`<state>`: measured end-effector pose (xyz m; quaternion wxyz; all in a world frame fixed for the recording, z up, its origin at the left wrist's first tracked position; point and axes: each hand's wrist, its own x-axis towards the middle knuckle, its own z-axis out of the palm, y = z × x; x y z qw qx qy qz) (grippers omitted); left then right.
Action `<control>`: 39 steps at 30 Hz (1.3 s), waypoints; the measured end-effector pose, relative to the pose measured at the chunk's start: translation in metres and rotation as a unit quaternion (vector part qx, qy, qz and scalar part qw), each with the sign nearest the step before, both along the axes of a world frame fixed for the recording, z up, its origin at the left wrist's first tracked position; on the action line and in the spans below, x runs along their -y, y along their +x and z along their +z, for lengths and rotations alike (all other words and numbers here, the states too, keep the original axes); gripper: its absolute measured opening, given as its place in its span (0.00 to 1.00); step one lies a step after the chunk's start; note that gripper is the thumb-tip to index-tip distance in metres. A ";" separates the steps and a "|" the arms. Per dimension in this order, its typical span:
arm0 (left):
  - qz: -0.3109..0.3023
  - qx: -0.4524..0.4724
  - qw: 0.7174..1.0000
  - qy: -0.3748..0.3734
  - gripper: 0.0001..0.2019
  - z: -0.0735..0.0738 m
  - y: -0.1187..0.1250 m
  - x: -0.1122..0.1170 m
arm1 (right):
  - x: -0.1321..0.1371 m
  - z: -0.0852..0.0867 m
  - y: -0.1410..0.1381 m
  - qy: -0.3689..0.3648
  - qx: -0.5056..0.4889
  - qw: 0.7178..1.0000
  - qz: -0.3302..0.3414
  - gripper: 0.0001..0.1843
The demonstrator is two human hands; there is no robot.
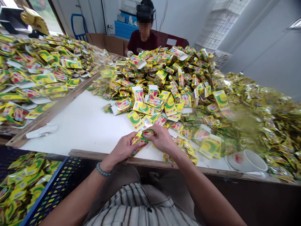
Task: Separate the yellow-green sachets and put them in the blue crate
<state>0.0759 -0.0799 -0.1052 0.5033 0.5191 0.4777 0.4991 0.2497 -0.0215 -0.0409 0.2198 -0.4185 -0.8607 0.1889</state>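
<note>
My left hand (123,147) and my right hand (162,139) meet at the near edge of the white table (82,125). Together they grip a small bunch of yellow-green-and-red sachets (141,139), fingers curled around it from both sides. Just beyond my hands a big heap of flat yellow-green cartons (155,97) and loose sachets (246,110) spreads across the table toward the right. A beaded bracelet (102,171) is on my left wrist.
A blue crate (56,188) at lower left holds filled cartons. A wooden rail (54,110) separates a second heaped table (35,72) on the left. A white cup (249,160) lies at the right near edge. Another person (144,37) sits across the table.
</note>
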 end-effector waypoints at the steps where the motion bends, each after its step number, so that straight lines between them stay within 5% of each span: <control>1: -0.004 0.004 1.000 0.003 0.21 -0.002 0.000 -0.001 | -0.001 0.002 -0.003 0.012 0.023 1.000 0.017 0.07; 11: -0.058 0.125 0.990 -0.021 0.18 -0.004 0.001 0.000 | -0.006 0.011 -0.008 0.063 -0.010 0.995 0.074 0.04; 16: -0.057 0.102 0.993 -0.009 0.18 -0.014 -0.001 -0.003 | 0.000 0.013 -0.021 0.074 0.053 0.989 0.113 0.07; 22: -0.063 0.141 0.987 -0.031 0.19 -0.010 -0.001 -0.002 | -0.007 0.012 -0.009 0.042 -0.010 0.995 0.086 0.14; 27: -0.062 0.203 0.977 -0.026 0.22 0.001 0.010 -0.006 | -0.015 0.018 0.000 0.085 -0.017 0.995 0.042 0.07; 33: -0.045 0.154 0.986 -0.041 0.21 -0.013 0.014 -0.012 | -0.011 0.007 -0.008 0.075 -0.018 0.995 0.063 0.06; 39: -0.023 0.225 0.970 -0.091 0.24 -0.013 0.012 -0.006 | -0.003 0.006 -0.017 0.061 0.063 0.992 0.095 0.07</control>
